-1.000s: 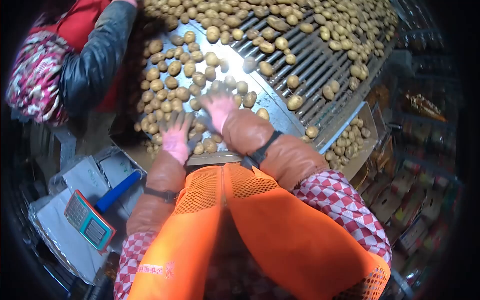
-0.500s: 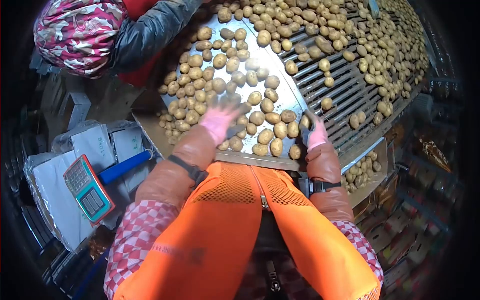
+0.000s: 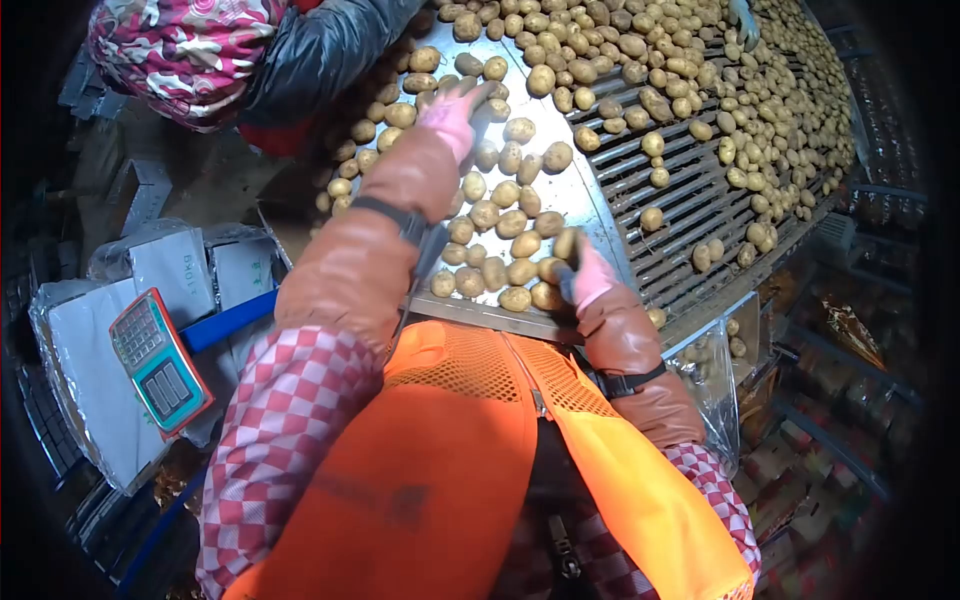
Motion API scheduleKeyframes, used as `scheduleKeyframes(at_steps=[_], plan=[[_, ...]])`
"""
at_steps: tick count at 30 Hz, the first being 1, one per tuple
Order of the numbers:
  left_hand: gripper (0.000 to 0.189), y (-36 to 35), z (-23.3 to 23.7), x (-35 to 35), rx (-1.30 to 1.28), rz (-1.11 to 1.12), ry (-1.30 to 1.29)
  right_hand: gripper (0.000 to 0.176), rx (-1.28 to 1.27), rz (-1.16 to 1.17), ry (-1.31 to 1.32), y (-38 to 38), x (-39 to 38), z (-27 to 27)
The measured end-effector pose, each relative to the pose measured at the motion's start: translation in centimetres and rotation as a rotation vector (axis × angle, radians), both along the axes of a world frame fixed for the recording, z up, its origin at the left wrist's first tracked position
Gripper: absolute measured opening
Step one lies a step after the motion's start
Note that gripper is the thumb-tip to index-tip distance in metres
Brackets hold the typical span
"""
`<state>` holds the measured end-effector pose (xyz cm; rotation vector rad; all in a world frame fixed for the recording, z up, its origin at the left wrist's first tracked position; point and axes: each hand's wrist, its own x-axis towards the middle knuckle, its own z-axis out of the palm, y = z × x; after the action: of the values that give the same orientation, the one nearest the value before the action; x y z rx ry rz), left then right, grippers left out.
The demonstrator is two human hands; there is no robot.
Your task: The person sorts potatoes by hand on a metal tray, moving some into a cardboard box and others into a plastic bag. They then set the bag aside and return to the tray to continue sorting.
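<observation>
Several potatoes (image 3: 526,243) lie scattered on a shiny metal sheet (image 3: 590,200) in front of me. My left hand (image 3: 452,112), in a pink glove with dark grey fingers, reaches to the far left part of the sheet. Its fingers are apart over the potatoes there, touching or just above them. My right hand (image 3: 588,272), gloved the same way, is low at the sheet's right side. Its fingers curl about one brown potato (image 3: 566,243), beside other potatoes near the front edge. The right palm is hidden.
Right of the sheet is a slatted metal grate (image 3: 640,170) heaped with potatoes at the far side. A co-worker's dark sleeve (image 3: 335,60) is close at upper left. A scale (image 3: 160,362) stands on the left near wrapped boxes (image 3: 180,270). Clear plastic (image 3: 712,385) hangs at lower right.
My left hand has moved forward, away from me, over the farther potatoes. My right hand has shifted left with a potato at its fingers. Potatoes on the sheet have moved about.
</observation>
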<state>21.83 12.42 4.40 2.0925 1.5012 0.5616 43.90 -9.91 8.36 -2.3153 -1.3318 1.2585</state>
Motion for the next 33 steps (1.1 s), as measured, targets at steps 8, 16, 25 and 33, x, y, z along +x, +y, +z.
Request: scheduleKeyframes(at_steps=[8,16,25,33], plan=[[0.055,0.1,-5.8,-9.8,-0.214,0.056,0.322,0.049,0.252,-0.433,0.579,-4.6,5.3,-4.0],[0.053,-5.5,5.7,-1.0,-0.273,-0.108,0.755,0.039,0.223,-0.524,0.557,-3.6,4.9,-2.0],[0.044,-3.4,-9.1,-0.8,-0.33,0.161,0.499,0.042,0.354,-0.118,0.411,0.9,2.7,-2.1],[0.03,-6.7,-3.9,-2.8,-0.242,0.081,0.288,0.042,0.262,0.11,0.537,4.7,-0.3,-1.9]])
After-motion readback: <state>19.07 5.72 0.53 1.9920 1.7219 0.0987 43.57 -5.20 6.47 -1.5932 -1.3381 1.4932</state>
